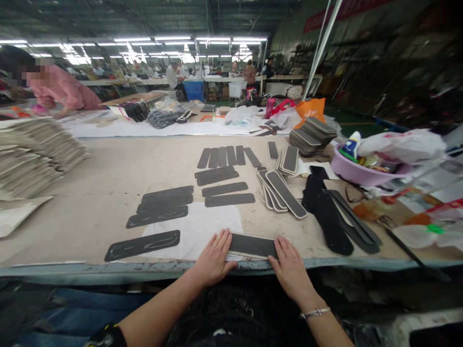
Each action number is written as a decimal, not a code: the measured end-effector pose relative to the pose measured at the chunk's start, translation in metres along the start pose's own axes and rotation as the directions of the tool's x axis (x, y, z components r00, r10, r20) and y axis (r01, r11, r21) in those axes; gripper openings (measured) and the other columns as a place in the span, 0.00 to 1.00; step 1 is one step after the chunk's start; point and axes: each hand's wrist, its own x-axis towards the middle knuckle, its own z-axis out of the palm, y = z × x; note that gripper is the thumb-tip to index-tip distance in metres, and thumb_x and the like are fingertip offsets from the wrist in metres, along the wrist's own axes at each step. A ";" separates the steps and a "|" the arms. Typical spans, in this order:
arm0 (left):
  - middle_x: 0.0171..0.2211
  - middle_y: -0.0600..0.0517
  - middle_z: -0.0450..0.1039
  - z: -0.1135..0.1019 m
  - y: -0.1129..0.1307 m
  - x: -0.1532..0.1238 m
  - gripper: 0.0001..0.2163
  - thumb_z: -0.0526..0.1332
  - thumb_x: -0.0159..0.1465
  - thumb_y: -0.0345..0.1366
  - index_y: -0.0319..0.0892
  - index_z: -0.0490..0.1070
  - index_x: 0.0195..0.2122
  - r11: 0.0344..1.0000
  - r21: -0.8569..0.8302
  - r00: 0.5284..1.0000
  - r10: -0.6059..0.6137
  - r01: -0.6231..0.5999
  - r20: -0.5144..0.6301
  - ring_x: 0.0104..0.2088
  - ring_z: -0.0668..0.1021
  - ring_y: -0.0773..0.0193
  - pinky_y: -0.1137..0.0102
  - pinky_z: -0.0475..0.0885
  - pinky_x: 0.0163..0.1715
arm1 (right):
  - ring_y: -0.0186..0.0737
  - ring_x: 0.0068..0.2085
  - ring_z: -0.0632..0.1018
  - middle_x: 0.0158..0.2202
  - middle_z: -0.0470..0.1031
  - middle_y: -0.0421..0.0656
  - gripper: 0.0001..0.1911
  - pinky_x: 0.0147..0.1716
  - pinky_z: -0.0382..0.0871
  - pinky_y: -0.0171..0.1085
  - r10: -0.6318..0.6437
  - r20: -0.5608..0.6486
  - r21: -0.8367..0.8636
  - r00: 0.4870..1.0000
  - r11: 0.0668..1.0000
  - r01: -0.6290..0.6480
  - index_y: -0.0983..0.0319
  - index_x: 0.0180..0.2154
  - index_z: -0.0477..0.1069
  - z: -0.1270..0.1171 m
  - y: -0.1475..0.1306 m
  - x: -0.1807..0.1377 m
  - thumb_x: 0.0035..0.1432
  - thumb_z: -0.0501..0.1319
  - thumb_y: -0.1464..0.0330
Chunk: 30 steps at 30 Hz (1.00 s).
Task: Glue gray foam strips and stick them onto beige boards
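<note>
A long dark grey strip with a pale edge lies crosswise near the front edge of the table. My left hand holds its left end, fingers together over the top and thumb at the near edge. Around the right end my right hand is placed the same way. Left of my hands, a black strip with a glossy wet-looking surface rests partly on a white sheet. Several similar glossy strips lie farther back. Beyond my right hand is a fanned pile of pale-edged grey strips.
Stacked pale sheets stand at the left. On the right are black shaped pieces, a purple basin of bottles and bags, and a stack of grey pieces. Across the table, a person in pink bends over.
</note>
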 end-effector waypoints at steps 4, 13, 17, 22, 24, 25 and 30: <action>0.66 0.41 0.39 0.003 0.000 0.000 0.34 0.47 0.65 0.53 0.36 0.43 0.66 1.000 0.003 1.000 0.004 -0.004 -0.023 0.66 0.47 0.52 0.57 0.48 0.63 | 0.50 0.57 0.64 0.57 0.63 0.55 0.26 0.56 0.58 0.45 0.068 0.056 0.033 0.996 0.997 -0.070 0.70 0.57 0.62 -0.021 0.014 0.015 0.63 0.50 0.62; 0.67 0.43 0.37 0.011 -0.003 -0.004 0.36 0.46 0.65 0.55 0.40 0.36 0.67 0.998 0.068 0.989 0.009 0.001 -0.144 0.66 0.47 0.50 0.55 0.49 0.63 | 0.49 0.47 0.72 0.48 0.68 0.51 0.37 0.47 0.64 0.40 0.230 0.339 0.223 0.912 0.922 -0.315 0.65 0.57 0.63 -0.055 0.016 0.041 0.43 0.66 0.66; 0.67 0.42 0.33 0.010 -0.002 -0.006 0.37 0.48 0.63 0.57 0.43 0.38 0.67 0.996 0.069 0.982 -0.047 0.060 -0.184 0.66 0.45 0.45 0.51 0.49 0.61 | 0.45 0.40 0.74 0.34 0.73 0.44 0.11 0.40 0.65 0.37 0.067 0.381 0.489 0.922 0.832 -0.263 0.62 0.34 0.75 -0.068 0.023 0.043 0.51 0.60 0.62; 0.67 0.43 0.33 0.013 -0.002 -0.005 0.38 0.50 0.62 0.58 0.46 0.36 0.67 0.990 0.086 0.971 -0.087 0.108 -0.223 0.65 0.45 0.42 0.49 0.50 0.60 | 0.45 0.38 0.75 0.33 0.75 0.43 0.21 0.38 0.67 0.37 0.227 0.112 0.664 0.967 0.708 -0.243 0.62 0.35 0.73 -0.081 0.056 0.065 0.56 0.54 0.52; 0.67 0.44 0.35 0.015 -0.003 -0.004 0.38 0.50 0.62 0.57 0.46 0.37 0.67 0.988 0.113 0.967 -0.074 0.104 -0.243 0.65 0.47 0.43 0.51 0.51 0.60 | 0.45 0.36 0.76 0.33 0.76 0.44 0.24 0.36 0.68 0.36 0.369 0.035 0.615 0.929 0.724 -0.311 0.62 0.38 0.73 -0.079 0.072 0.084 0.56 0.51 0.50; 0.67 0.44 0.36 0.017 -0.004 -0.004 0.38 0.50 0.62 0.57 0.46 0.37 0.67 0.986 0.132 0.964 -0.065 0.102 -0.257 0.65 0.48 0.43 0.51 0.51 0.60 | 0.45 0.36 0.76 0.33 0.76 0.44 0.26 0.35 0.68 0.36 0.423 0.002 0.577 0.906 0.740 -0.346 0.63 0.39 0.73 -0.076 0.080 0.094 0.57 0.50 0.50; 0.67 0.43 0.42 0.028 -0.010 -0.001 0.36 0.50 0.62 0.56 0.47 0.41 0.67 0.970 0.233 0.936 0.014 0.073 -0.351 0.64 0.53 0.44 0.53 0.54 0.58 | 0.53 0.47 0.72 0.42 0.74 0.56 0.27 0.46 0.65 0.43 0.547 -0.146 0.383 0.824 0.799 -0.463 0.71 0.46 0.70 -0.055 0.102 0.127 0.60 0.47 0.56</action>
